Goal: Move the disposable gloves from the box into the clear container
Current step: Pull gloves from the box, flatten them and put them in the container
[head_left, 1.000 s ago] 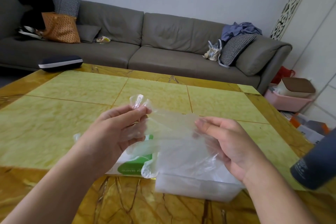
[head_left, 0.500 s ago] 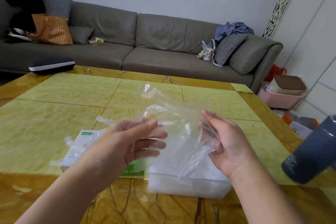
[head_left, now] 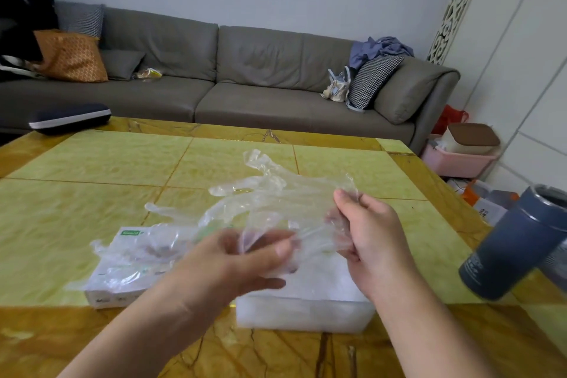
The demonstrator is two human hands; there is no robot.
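**Gloves in both hands above the container**

Head view: we judge the step in hand to be the transfer itself. A loose bunch of disposable gloves (head_left: 270, 193) hangs in the middle of the frame, held up off the worktop (head_left: 92, 193) between our two hands. Its crumpled fingers trail toward the upper middle and out to the left, over the box (head_left: 122, 267). The box lies at lower left of centre, white with a green label, and more clear film spills across its top. The clear container (head_left: 303, 310) sits just right of the box, at lower centre, directly beneath our hands; how full it is we cannot tell through its cloudy wall.

The next move, as we read it, calls for gathering the trailing film into a tighter bundle and lowering it into the container's open top, so that no loose end stays draped over the box or catches the rim.

Now the grip. Our left hand (head_left: 245, 261) has thumb and fingers curled toward each other, pinching the lower folds of the gloves. Our right hand (head_left: 365, 230) has its fingers curled, nipping the upper right edge of the film between thumb and forefinger. Neither hand touches the box or the container.

A dark blue tumbler (head_left: 515, 242) stands at the right edge, well apart.
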